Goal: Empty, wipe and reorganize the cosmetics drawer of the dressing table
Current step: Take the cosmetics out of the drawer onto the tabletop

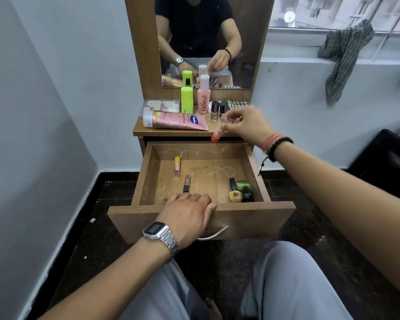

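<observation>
In the open drawer [146, 181]: a yellow-capped lip balm [177, 166] at back left, a lip gloss tube [186, 183] nearer the front, and a cluster of nail polish bottles [239, 192] in the front right corner. Left hand [187, 216] rests on the drawer's front edge, fingers curled over it. Right hand [247, 127] above the surface [171, 131], grip pinching a small red-tipped tube [218, 134], motion-blurred. On the surface: pink Vaseline tube [174, 120] lying flat, green stick [186, 100], pink bottle [204, 95], two dark-capped bottles [218, 111], and a clear packet [161, 105].
</observation>
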